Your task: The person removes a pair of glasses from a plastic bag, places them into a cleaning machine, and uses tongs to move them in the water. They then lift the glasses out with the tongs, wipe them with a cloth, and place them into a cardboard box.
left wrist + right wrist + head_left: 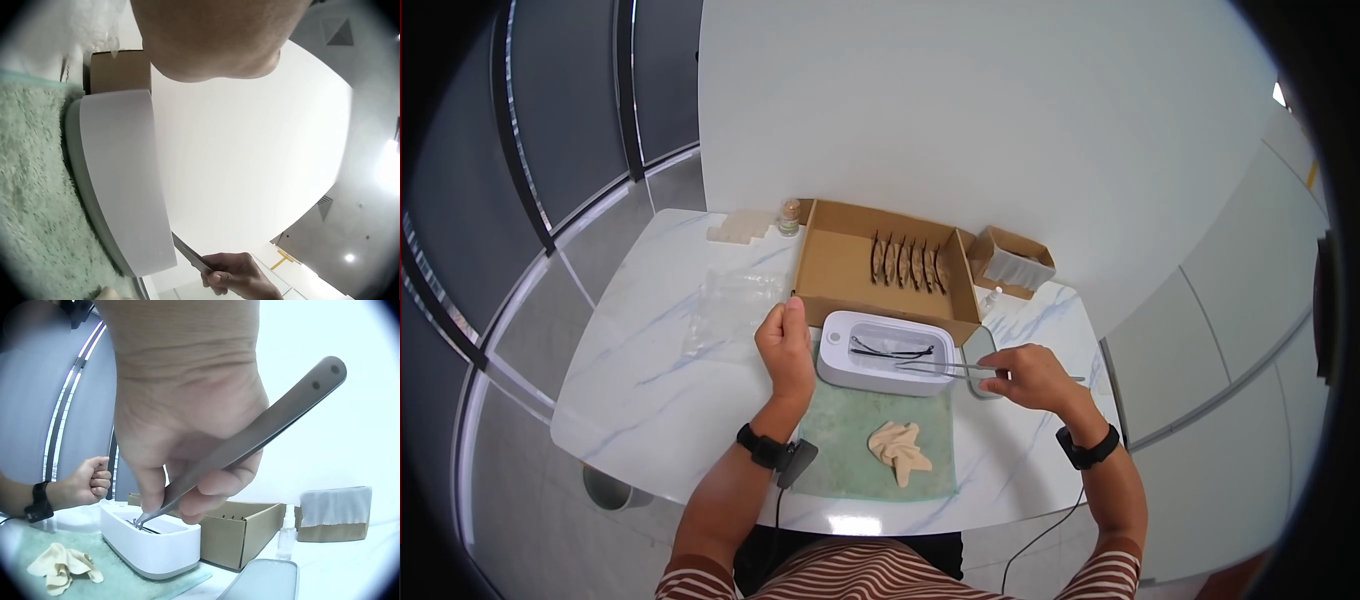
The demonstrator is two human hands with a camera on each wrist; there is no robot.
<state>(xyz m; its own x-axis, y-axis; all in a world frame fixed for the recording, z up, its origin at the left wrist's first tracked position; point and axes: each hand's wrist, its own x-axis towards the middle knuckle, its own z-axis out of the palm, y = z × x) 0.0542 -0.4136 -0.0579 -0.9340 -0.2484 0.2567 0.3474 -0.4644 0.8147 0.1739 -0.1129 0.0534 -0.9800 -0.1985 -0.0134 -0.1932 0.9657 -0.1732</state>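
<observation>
My right hand [1032,377] pinches long metal tweezers [215,456] between thumb and fingers. The tweezers reach into the tub of a white ultrasonic-type cleaner [880,381], their tips close to slim dark folded glasses [890,351] lying inside. My left hand [785,345] is held up at the cleaner's left end with its fingers curled in a fist; in the right wrist view that left hand [89,481] shows nothing in its grip. The cleaner stands on the back part of a green cloth [830,450].
Behind the cleaner lies an open cardboard box [835,255] with a row of several dark slim frames [908,262]. A crumpled beige cloth [898,450] lies in front. To the right are a spray bottle [287,534], a shallow tray [269,581] and a small box [1012,262]. Clear plastic [735,310] lies left.
</observation>
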